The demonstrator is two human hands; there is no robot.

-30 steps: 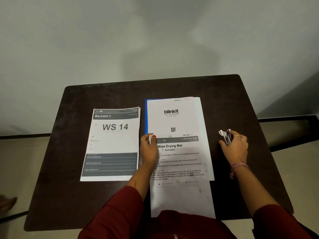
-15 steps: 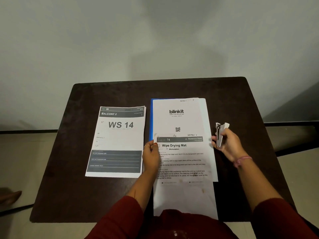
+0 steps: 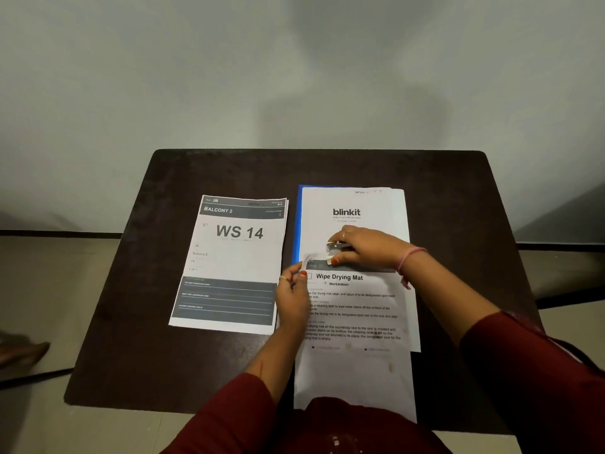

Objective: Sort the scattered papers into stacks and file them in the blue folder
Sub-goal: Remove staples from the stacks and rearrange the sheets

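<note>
A "WS 14" paper stack lies on the left of the dark table. To its right, a "blinkit" sheet rests on the blue folder, of which only the left edge shows. A "Wipe Drying Mat" stack overlaps it and hangs over the near table edge. My left hand pinches the lifted top-left corner of that stack. My right hand grips a small metal stapler just above that corner.
The table stands against a plain grey wall. A dark baseboard runs along the floor on both sides. A person's foot shows on the floor at the far left.
My right hand has carried the stapler from the table's right side leftward over the papers to the lifted corner. My left hand has stayed on that corner.
</note>
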